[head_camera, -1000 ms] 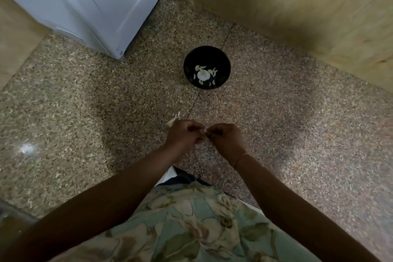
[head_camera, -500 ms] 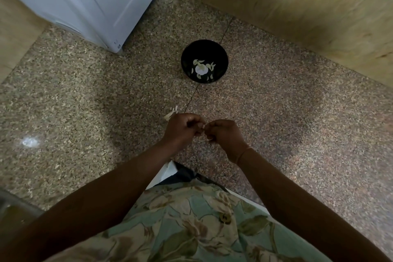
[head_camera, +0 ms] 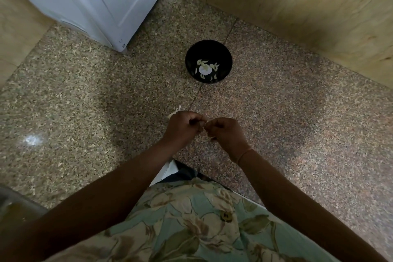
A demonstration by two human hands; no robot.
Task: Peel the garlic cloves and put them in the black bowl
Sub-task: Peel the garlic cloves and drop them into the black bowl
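A black bowl [head_camera: 208, 49] stands on the speckled floor ahead of me, with a garlic bulb [head_camera: 205, 69] and several pale cloves inside. My left hand [head_camera: 182, 128] and my right hand [head_camera: 226, 134] meet fingertip to fingertip just above the floor, below the bowl. Both pinch a small garlic clove [head_camera: 204, 127], which is almost wholly hidden by the fingers. A few pale bits of garlic skin [head_camera: 175, 111] lie on the floor just beyond my left hand.
A white appliance [head_camera: 102, 2] stands at the upper left. A wooden wall [head_camera: 297, 6] runs along the back and right. My floral-print clothing [head_camera: 191, 225] fills the bottom of the view. A dark metal edge [head_camera: 14, 206] shows at the lower left.
The view has shifted a little, so the bowl and hands sit slightly higher in the frame. My fingers keep working on the clove between them.
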